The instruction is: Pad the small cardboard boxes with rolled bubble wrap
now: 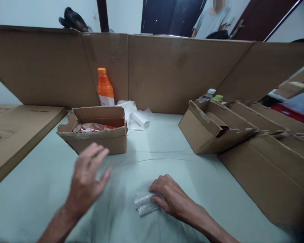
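My right hand (168,195) rests on the pale table (152,158) with its fingers curled over a small bubble-wrap bundle (145,204), pressing it down. My left hand (87,175) hovers open above the table, fingers spread and slightly blurred, holding nothing. It is just in front of a small open cardboard box (96,133) that holds red and white packets.
An orange drink bottle (105,87) and a roll of clear plastic bags (139,118) stand behind the small box. Open cardboard boxes (218,128) lie at the right, flat cardboard (17,131) at the left. A cardboard wall (167,71) rings the table; a person in grey stands beyond it.
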`<state>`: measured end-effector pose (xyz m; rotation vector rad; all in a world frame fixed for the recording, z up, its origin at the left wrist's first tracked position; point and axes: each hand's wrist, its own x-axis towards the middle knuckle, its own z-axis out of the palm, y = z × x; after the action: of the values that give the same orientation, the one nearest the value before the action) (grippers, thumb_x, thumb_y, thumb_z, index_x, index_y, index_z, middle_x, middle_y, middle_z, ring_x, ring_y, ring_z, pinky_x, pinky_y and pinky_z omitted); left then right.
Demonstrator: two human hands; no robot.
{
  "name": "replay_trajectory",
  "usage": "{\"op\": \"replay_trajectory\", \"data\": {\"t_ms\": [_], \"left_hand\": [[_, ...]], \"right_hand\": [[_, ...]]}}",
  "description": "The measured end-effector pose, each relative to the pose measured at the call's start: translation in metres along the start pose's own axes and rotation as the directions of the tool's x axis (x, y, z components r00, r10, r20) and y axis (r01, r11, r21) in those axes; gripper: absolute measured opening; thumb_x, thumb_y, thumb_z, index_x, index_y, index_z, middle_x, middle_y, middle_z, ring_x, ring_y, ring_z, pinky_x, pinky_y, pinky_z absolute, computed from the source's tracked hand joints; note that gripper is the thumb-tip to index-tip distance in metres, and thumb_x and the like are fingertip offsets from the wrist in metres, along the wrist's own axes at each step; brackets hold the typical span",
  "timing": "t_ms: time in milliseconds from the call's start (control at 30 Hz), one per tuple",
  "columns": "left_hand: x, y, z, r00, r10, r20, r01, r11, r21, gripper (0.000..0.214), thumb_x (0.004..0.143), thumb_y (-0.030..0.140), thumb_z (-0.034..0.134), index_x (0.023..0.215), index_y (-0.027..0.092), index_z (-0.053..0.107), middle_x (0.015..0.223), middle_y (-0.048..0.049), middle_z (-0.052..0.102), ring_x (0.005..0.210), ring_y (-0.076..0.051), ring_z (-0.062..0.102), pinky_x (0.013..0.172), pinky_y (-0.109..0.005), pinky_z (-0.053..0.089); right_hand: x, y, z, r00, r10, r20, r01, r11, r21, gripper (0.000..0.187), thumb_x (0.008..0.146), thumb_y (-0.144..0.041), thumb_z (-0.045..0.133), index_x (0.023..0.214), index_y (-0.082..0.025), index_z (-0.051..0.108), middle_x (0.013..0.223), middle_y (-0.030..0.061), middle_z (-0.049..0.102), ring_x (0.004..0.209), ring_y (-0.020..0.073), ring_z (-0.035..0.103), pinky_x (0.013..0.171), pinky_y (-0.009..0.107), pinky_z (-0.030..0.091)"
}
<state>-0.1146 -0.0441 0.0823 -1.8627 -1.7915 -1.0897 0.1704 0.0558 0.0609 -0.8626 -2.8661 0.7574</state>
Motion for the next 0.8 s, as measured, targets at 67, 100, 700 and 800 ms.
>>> {"op": "replay_trajectory", "data": {"t_ms": [67, 100, 700, 800], "left_hand": [[0.030, -0.036, -0.016, 0.996, 0.017, -0.092, 0.000, 0.983, 0.182, 0.055, 0.089, 0.025, 0.065, 0.142, 0.028, 0.053, 0.141, -0.0148, 0.059, 0.145, -0.038, 0.044, 0.117, -0.062, 0.037], [0.042, -0.052, -0.021, 0.995, 0.032, -0.096, -0.009, 0.974, 0.227, 0.048, 0.089, 0.025, 0.064, 0.137, 0.026, 0.057, 0.136, -0.0143, 0.063, 0.142, -0.039, 0.047, 0.117, -0.063, 0.036], [-0.012, 0.016, -0.069, 0.986, 0.166, 0.027, -0.168, 0.975, 0.143, 0.017, 0.093, 0.017, 0.053, 0.103, 0.026, 0.062, 0.088, -0.0032, 0.073, 0.083, -0.023, 0.067, 0.113, -0.055, 0.039], [-0.013, 0.013, -0.069, 0.981, 0.192, 0.008, -0.191, 0.968, 0.164, 0.015, 0.093, 0.015, 0.055, 0.102, 0.024, 0.062, 0.088, -0.0039, 0.073, 0.083, -0.022, 0.066, 0.114, -0.052, 0.040]], "right_hand": [[0.006, 0.000, -0.010, 1.000, -0.016, -0.017, 0.015, 0.999, -0.045, 0.007, 0.092, -0.023, 0.068, 0.089, -0.025, 0.074, 0.088, 0.0048, 0.075, 0.088, 0.0236, 0.067, 0.086, 0.039, 0.047], [0.008, -0.001, -0.017, 0.998, -0.027, -0.048, 0.025, 0.999, -0.046, 0.007, 0.093, -0.025, 0.068, 0.089, -0.025, 0.074, 0.088, 0.0046, 0.075, 0.086, 0.0230, 0.067, 0.084, 0.038, 0.047], [0.120, -0.116, -0.125, 0.917, -0.274, -0.289, 0.104, 0.865, -0.491, 0.012, 0.090, -0.018, 0.067, 0.078, -0.017, 0.071, 0.079, 0.0084, 0.073, 0.080, 0.0243, 0.067, 0.078, 0.039, 0.049], [0.155, -0.126, -0.109, 0.979, -0.189, -0.081, 0.111, 0.818, -0.564, 0.011, 0.088, -0.012, 0.066, 0.079, -0.014, 0.073, 0.083, 0.0120, 0.076, 0.082, 0.0251, 0.070, 0.074, 0.035, 0.048]]}}
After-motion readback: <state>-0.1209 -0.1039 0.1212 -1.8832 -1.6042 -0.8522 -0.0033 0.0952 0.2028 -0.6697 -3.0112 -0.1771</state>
